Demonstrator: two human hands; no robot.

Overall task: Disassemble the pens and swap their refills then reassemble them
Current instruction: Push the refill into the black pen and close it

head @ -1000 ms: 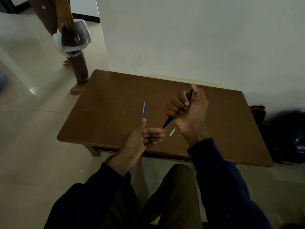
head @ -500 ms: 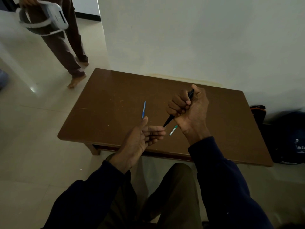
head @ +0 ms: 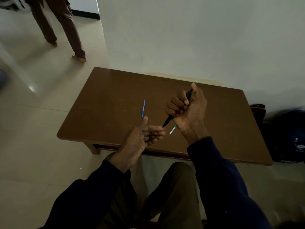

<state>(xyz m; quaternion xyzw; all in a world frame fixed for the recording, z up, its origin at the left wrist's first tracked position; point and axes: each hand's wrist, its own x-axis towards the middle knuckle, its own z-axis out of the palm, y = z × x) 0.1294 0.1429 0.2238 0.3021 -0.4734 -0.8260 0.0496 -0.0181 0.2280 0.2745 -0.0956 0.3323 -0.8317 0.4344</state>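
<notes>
My right hand has a full-fist grip round the black pen, tip slanting down to my left hand. That hand's loosely bent fingers meet the tip, thumb up, holding nothing I can see. The pen looks light, stiff and slick, so I judge it best held by the barrel while twisting the tip end. The blue pen and a green-and-white stick, likely a refill, lie on the table.
</notes>
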